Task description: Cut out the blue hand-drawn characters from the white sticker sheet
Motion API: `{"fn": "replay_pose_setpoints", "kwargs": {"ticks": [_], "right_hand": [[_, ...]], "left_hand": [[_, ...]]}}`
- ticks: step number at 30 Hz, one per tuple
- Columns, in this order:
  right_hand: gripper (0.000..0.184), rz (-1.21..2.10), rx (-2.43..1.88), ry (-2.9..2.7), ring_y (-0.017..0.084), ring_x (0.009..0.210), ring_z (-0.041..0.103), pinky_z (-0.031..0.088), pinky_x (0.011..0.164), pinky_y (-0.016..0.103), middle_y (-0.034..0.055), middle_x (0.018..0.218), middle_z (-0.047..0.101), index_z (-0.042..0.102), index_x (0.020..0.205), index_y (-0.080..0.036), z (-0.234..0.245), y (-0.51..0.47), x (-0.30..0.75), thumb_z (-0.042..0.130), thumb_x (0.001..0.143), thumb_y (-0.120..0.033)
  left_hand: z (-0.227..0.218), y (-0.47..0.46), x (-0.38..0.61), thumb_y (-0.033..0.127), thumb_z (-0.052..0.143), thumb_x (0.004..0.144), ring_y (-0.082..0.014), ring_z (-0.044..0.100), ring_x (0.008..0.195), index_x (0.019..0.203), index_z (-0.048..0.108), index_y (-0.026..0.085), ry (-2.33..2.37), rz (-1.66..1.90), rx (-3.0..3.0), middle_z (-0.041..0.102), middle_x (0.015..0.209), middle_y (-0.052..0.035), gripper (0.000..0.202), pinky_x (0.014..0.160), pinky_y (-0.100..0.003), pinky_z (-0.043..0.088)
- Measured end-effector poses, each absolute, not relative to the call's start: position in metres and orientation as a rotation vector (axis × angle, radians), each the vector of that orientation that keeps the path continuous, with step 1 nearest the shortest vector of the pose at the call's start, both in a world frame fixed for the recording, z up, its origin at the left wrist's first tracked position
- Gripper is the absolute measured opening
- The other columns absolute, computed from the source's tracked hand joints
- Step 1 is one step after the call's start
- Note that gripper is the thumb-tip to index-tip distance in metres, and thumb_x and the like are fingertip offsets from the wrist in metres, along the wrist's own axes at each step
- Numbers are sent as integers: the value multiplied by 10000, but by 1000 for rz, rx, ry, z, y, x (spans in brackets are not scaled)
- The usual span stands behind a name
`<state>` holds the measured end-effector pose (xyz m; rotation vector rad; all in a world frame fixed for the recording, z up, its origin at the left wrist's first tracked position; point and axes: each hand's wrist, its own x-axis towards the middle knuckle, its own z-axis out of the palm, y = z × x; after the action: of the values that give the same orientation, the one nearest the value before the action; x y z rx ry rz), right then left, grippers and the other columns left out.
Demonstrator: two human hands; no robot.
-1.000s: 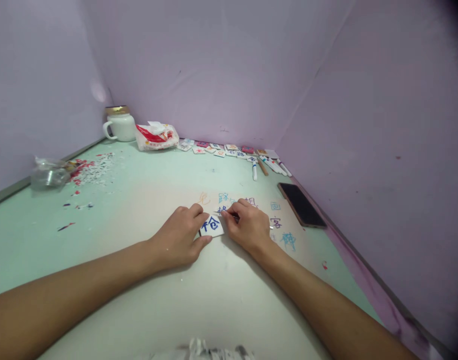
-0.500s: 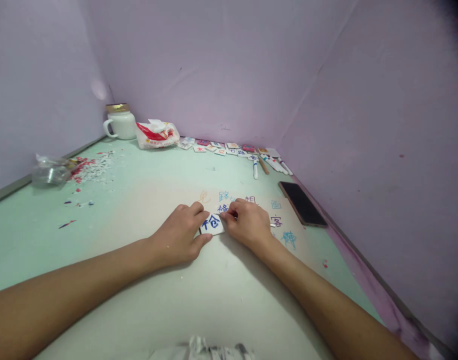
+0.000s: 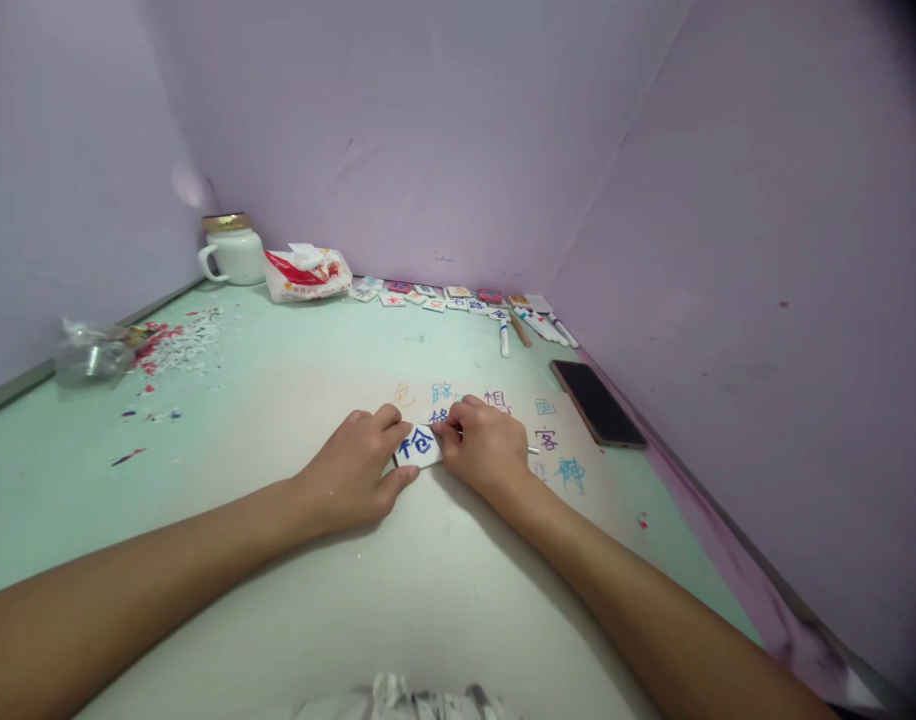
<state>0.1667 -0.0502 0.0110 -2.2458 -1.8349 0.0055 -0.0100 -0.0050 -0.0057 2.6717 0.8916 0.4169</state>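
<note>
A small white block [image 3: 419, 455] with a blue handwritten character lies flat on the table before me. My left hand [image 3: 360, 460] grips its left side, thumb at the near edge and fingers at the far edge. In the pinched fingers of my right hand [image 3: 484, 445] is a thin carving tool [image 3: 534, 450], its silvery rear end sticking out to the right. The tool's point is at the block's upper right part; most of its shaft is hidden by the hand. Coloured handwritten characters [image 3: 495, 401] mark the tabletop just beyond and to the right.
A phone [image 3: 599, 402] lies at right. Markers [image 3: 504, 338] and several lettered blocks [image 3: 434, 305] line the back, with a tissue pack [image 3: 308, 275] and a lidded white mug [image 3: 237, 256] to their left. Shavings [image 3: 180, 345] and a clear plastic container [image 3: 94, 350] are at left. Walls enclose the table.
The whole view has shifted slightly left. Both hands keep their hold; the carving tool's tip stays at the block's upper right, with little visible movement.
</note>
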Motion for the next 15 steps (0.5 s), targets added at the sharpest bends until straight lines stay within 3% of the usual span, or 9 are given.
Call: {"fn": "replay_pose_setpoints", "kwargs": {"ticks": [7, 15], "right_hand": [[255, -63, -2244, -1849, 156, 682, 620, 250, 547, 314, 42, 986, 731, 747, 899, -215, 7, -46, 170, 528, 947, -337], [206, 60, -2153, -1774, 162, 744, 623, 292, 586, 297, 11, 899, 726, 731, 797, -222, 8, -57, 178, 604, 900, -348]], "left_hand": [[-12, -4, -11, 349, 507, 887, -254, 570, 850, 1076, 671, 139, 887, 479, 2679, 596, 1015, -114, 327, 846, -476, 483], [-14, -5, -12, 349, 521, 894, -258, 576, 873, 1130, 656, 146, 885, 472, 2692, 592, 1032, -110, 339, 852, -466, 480]]}}
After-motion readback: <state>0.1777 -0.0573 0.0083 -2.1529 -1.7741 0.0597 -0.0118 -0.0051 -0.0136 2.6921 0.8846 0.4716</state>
